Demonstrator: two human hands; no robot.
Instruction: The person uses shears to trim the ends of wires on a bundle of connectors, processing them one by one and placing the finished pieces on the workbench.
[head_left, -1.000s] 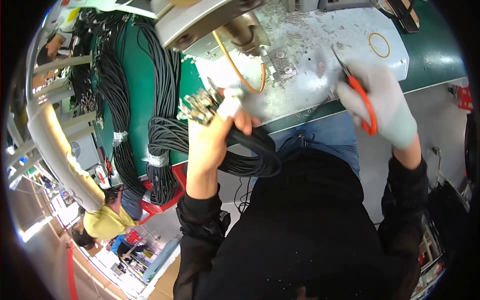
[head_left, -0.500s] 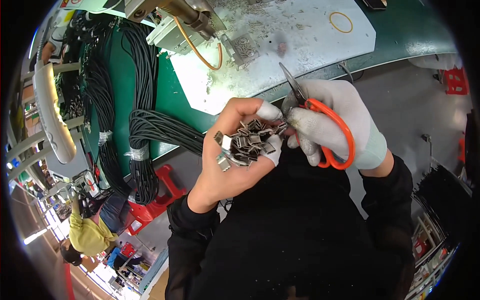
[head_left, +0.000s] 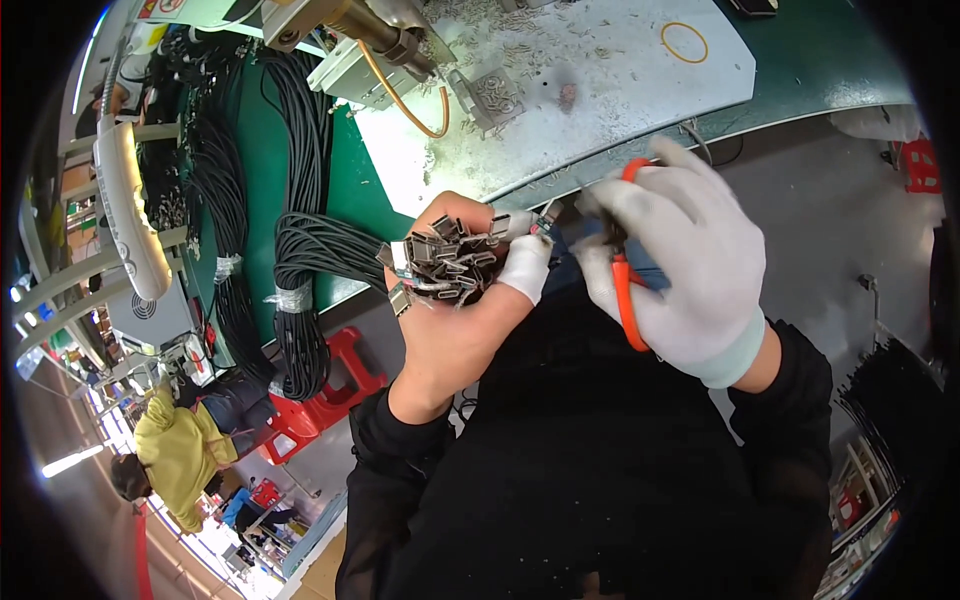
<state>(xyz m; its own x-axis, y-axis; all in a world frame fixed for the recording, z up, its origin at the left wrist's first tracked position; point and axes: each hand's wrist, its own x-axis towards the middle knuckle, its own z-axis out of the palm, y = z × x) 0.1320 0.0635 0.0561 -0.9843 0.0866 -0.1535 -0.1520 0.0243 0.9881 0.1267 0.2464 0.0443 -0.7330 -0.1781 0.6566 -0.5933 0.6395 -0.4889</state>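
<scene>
My left hand [head_left: 445, 350], with white finger covers on the thumb and a finger, is wrapped round a bundle of black cables with metal plug connectors [head_left: 448, 262] fanned out at the top. One connector [head_left: 545, 218] stands apart, pinched between thumb and finger. The cables [head_left: 340, 250] trail off to the left onto the bench. My right hand [head_left: 700, 265], in a white glove, holds orange-handled scissors [head_left: 629, 310] just right of the pinched connector. The blades are mostly hidden and smeared by motion.
A press-like machine [head_left: 385, 45] stands on a white board [head_left: 600, 100] strewn with small metal bits. A yellow ring [head_left: 685, 42] lies there too. More black cables [head_left: 225, 190] hang over the green bench at left, near a lamp [head_left: 130, 210] and red stool [head_left: 345, 375]. A person in yellow [head_left: 180, 435] sits beyond.
My right hand has drawn back to the right from the left hand, its fingers lifting and the scissors turning. The connectors in my left hand have shifted slightly left, with one now standing apart.
</scene>
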